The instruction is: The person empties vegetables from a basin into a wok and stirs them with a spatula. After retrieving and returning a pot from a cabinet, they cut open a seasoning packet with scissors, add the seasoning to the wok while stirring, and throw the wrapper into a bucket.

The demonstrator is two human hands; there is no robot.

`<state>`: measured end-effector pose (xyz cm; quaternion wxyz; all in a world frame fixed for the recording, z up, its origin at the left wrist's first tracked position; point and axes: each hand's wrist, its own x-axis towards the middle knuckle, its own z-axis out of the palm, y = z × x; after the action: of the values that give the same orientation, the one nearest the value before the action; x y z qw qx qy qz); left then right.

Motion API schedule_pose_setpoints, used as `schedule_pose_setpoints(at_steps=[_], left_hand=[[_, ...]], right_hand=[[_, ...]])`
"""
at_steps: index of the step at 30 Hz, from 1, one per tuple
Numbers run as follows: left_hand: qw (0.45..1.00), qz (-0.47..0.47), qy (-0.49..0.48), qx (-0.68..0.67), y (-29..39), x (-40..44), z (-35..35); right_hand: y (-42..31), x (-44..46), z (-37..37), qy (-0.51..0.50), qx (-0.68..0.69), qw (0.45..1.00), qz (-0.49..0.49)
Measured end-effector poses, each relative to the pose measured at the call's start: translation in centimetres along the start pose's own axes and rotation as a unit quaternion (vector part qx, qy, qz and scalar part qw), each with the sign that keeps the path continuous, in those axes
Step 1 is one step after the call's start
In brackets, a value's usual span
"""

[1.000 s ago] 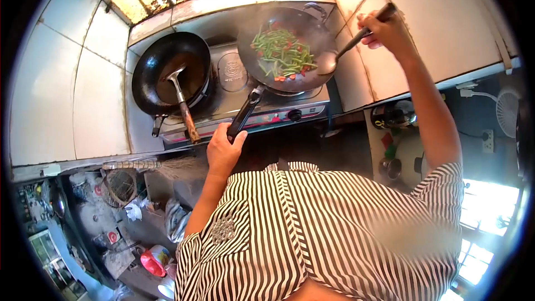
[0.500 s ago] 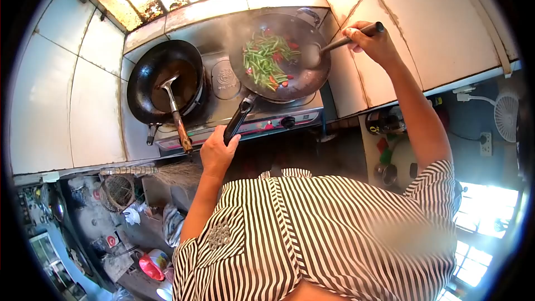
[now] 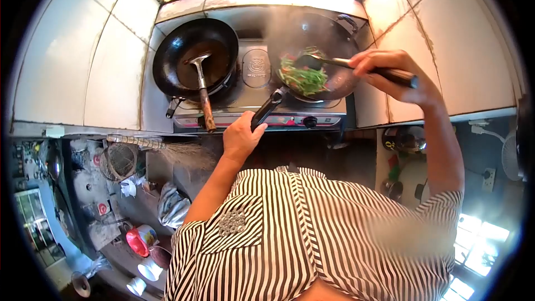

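My left hand is closed around the black handle of the right-hand wok. Cut green beans with red pieces lie in this wok, and steam rises from it. In my right hand is a spatula with a dark handle. Its head reaches over the beans and is partly blurred, so its exact contact is unclear. To the left, a second black wok holds some dark liquid. Another spatula, metal with a wooden handle, rests in it.
Both woks sit on a steel gas stove with a knob at its front. Tiled walls close in on both sides, with a bright window behind. Below left are a straw broom, a strainer and a red bucket.
My right hand has brought the spatula from the wok's right side leftward onto the beans, which are now bunched lower. My left hand keeps its hold on the handle. The whole view has shifted.
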<state>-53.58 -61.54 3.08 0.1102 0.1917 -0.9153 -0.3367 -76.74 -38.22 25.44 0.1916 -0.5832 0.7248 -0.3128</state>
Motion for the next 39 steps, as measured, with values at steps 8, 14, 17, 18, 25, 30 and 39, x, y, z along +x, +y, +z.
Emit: schedule_pose_setpoints(at_steps=[8, 14, 17, 18, 25, 30, 39], left_hand=[[0.999, -0.014, -0.042, 0.018, -0.1, 0.2, -0.1], [0.999, -0.009, -0.048, -0.001, -0.5, 0.4, -0.4], [0.998, -0.015, -0.066, -0.01, -0.3, 0.6, -0.7], [0.997, -0.011, -0.074, -0.01, -0.5, 0.4, -0.6], [0.997, -0.013, -0.066, -0.033, -0.4, 0.6, -0.6], [0.999, 0.001, -0.051, -0.017, -0.3, 0.6, -0.4], [0.999, 0.004, -0.044, -0.03, -0.1, 0.5, -0.3]], right_hand=[[-1.0, -0.3, 2.9, 0.021, 0.058, 0.996, 0.069], [3.8, -0.4, 4.3, 0.196, 0.076, 0.971, 0.118], [3.3, -1.7, 0.9, 0.263, 0.059, 0.914, 0.303], [3.1, -2.0, 0.4, 0.304, 0.057, 0.884, 0.351], [12.0, -3.0, 2.6, 0.428, 0.271, 0.789, 0.349], [8.3, -1.8, 1.7, 0.268, 0.164, 0.936, 0.158], [9.9, -3.5, 4.5, 0.296, 0.229, 0.9, 0.225]])
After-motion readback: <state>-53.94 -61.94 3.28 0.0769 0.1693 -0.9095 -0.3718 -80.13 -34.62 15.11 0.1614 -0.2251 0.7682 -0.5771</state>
